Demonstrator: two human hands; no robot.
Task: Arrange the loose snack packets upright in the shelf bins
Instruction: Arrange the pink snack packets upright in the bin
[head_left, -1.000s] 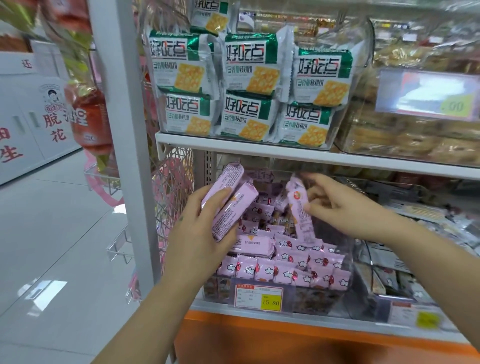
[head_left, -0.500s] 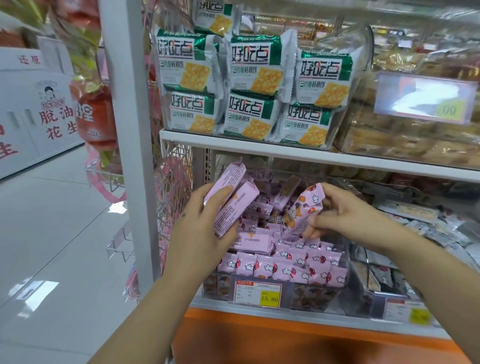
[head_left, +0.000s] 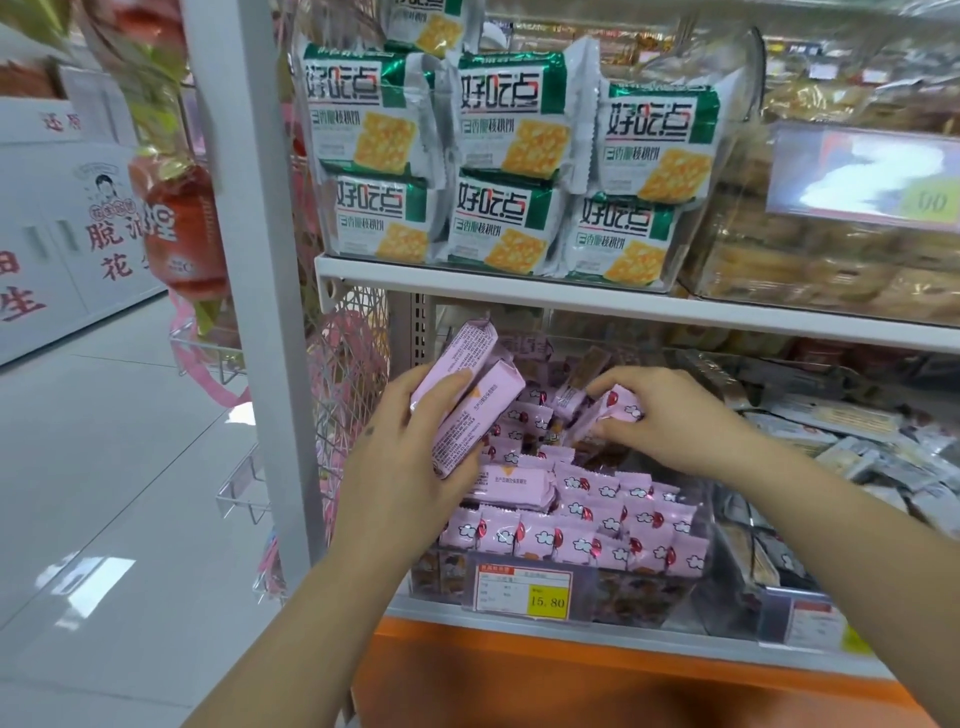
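Head view.
- Risk: left hand clamps two pink packets, loosely stacked, above the clear bin. The top one could slide free.
- Right hand pinches a cloud-print packet over the bin's jumbled rear. Shoving it in may topple the upright front rows.
- Wrappers are glossy and crinkled.

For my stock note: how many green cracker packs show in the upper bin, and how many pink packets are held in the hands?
Green cracker packs: 7, the top one cut off
Pink packets in the left hand: 2
Pink packet in the right hand: 1
Total: 10
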